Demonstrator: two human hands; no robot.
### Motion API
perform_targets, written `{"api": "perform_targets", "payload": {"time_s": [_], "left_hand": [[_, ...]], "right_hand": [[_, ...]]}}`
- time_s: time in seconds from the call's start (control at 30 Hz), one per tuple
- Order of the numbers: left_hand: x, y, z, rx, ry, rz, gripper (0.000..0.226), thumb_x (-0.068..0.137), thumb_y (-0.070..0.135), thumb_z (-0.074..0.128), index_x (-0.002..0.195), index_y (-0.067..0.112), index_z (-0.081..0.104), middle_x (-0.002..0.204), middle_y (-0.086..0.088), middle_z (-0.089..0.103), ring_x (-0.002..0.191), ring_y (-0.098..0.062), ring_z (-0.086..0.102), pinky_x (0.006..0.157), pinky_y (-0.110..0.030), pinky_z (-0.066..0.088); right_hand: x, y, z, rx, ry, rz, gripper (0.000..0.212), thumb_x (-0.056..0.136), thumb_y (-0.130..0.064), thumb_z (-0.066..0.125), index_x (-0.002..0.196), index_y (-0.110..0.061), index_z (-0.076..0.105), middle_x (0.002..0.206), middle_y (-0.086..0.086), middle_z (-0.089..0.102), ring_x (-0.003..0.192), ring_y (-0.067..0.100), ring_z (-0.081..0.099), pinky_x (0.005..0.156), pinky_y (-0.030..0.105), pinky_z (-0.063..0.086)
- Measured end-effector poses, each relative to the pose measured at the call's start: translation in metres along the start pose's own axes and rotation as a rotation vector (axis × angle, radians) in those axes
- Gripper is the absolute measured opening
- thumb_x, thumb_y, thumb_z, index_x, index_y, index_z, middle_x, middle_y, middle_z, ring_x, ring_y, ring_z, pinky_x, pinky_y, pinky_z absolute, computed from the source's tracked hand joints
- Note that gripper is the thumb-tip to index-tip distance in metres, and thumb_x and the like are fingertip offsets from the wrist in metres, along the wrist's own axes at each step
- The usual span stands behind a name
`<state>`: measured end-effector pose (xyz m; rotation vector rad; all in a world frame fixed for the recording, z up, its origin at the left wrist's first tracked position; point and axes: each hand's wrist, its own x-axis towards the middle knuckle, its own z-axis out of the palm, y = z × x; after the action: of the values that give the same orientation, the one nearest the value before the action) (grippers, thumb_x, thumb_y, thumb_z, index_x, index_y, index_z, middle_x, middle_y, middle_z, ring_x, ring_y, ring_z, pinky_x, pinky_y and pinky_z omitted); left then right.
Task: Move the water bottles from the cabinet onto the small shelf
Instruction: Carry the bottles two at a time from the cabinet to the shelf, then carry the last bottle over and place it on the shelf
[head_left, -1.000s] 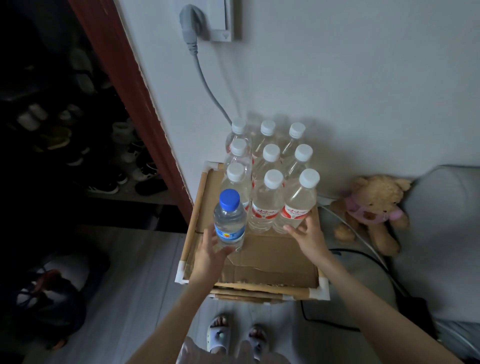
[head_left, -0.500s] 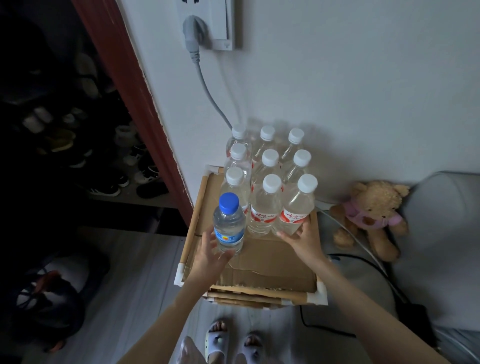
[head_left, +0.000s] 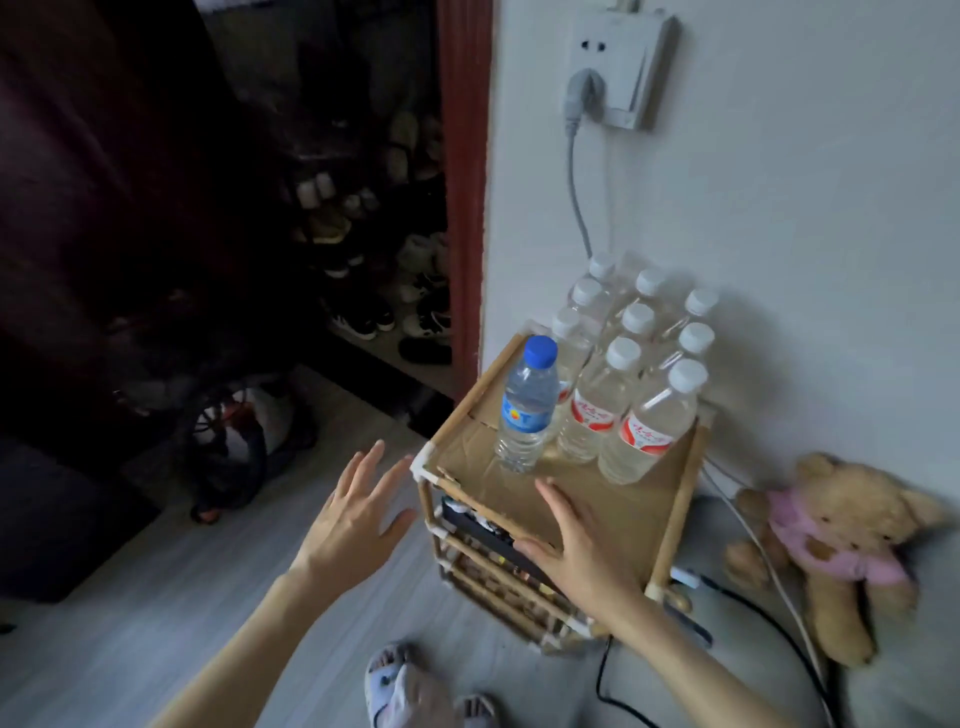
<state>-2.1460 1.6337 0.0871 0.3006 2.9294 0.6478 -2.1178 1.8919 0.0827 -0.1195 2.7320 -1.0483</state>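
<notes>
both hands free, bottles standing on the small shelf

nearest me, at 6 o'clock, my slippered feet (head_left: 415, 686) stand on the grey floor (head_left: 156, 623). a black cable (head_left: 613, 691) trails across the floor just to their right.

my left hand (head_left: 353, 519) hangs in the air at about 7 o'clock of the small shelf (head_left: 670, 525), its fingers (head_left: 363, 467) spread and straight, grasping nothing, just beside the shelf's near left corner without touching it. my right hand (head_left: 582, 551) lies over the near edge of the shelf top, fingers released and stretched flat toward 11 o'clock; i cannot tell if the palm actually presses the cardboard sheet (head_left: 613, 499) that covers the top.

just beyond my right fingertips, at 12 o'clock, the blue-capped bottle (head_left: 524, 410) stands upright on the cardboard, at the front left of the group. touching or nearly touching it on the right stand the white-capped bottles (head_left: 649, 426) with red labels, upright in tight rows that run back to the wall (head_left: 779, 208).

at 3 o'clock of the shelf a teddy bear (head_left: 841, 540) in a pink top slumps on the floor against the wall. above the bottles, at 12 o'clock, a grey plug (head_left: 584, 98) sits in a wall socket (head_left: 618, 67), its cord dropping behind the bottles. far off at 10 o'clock, past a red door frame (head_left: 462, 182), rows of shoes (head_left: 384, 301) sit in a dark space.
</notes>
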Motion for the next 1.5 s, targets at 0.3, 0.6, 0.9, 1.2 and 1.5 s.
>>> {"api": "perform_targets", "payload": {"time_s": [0.3, 0.6, 0.9, 1.2, 1.5], "left_hand": [[-0.202, -0.082, -0.089, 0.145, 0.370, -0.484, 0.069, 0.085, 0.066, 0.013, 0.138, 0.027, 0.034, 0.148, -0.011, 0.031, 0.137, -0.035, 0.025, 0.108, -0.050, 0.030], [-0.517, -0.132, -0.086, 0.081, 0.587, -1.097, 0.084, 0.079, 0.074, 0.002, 0.137, 0.026, 0.037, 0.148, -0.010, 0.032, 0.138, -0.036, 0.021, 0.107, -0.052, 0.023], [-0.792, -0.119, -0.054, 0.070, 0.639, -1.634, 0.090, 0.074, 0.075, -0.007, 0.138, 0.028, 0.034, 0.149, -0.009, 0.030, 0.138, -0.038, 0.022, 0.108, -0.053, 0.021], [-0.957, -0.142, -0.032, 0.054, 0.754, -2.007, 0.098, 0.058, 0.082, -0.012, 0.143, 0.036, 0.008, 0.156, -0.001, 0.001, 0.142, -0.027, -0.006, 0.115, -0.042, 0.002], [-1.098, -0.244, -0.084, 0.007, 0.871, -2.192, 0.087, 0.062, 0.069, -0.004, 0.143, 0.037, 0.004, 0.155, 0.002, -0.007, 0.141, -0.022, -0.015, 0.114, -0.039, -0.004]], "right_hand": [[0.026, -0.182, 0.060, -0.481, -0.190, -0.737, 0.092, 0.067, -0.074, 0.015, 0.146, -0.027, 0.007, 0.156, 0.001, 0.009, 0.144, 0.020, 0.006, 0.115, 0.040, -0.002], [-0.111, -0.369, 0.245, -0.479, -0.390, -1.158, 0.085, 0.075, -0.073, 0.025, 0.145, -0.030, 0.005, 0.156, 0.000, 0.008, 0.144, 0.019, 0.006, 0.115, 0.045, -0.001], [-0.336, -0.495, 0.437, -0.481, -0.744, -1.509, 0.079, 0.085, -0.057, 0.046, 0.146, -0.030, 0.004, 0.157, -0.002, 0.004, 0.144, 0.019, 0.003, 0.115, 0.049, 0.001], [-0.497, -0.599, 0.580, -0.418, -0.881, -1.848, 0.093, 0.064, -0.075, 0.007, 0.146, -0.031, 0.004, 0.156, 0.001, 0.008, 0.144, 0.023, 0.004, 0.114, 0.049, 0.001], [-0.617, -0.754, 0.725, -0.413, -0.930, -2.024, 0.078, 0.084, -0.065, 0.035, 0.146, -0.031, -0.001, 0.157, 0.001, 0.003, 0.144, 0.023, -0.001, 0.116, 0.050, -0.001]]}}
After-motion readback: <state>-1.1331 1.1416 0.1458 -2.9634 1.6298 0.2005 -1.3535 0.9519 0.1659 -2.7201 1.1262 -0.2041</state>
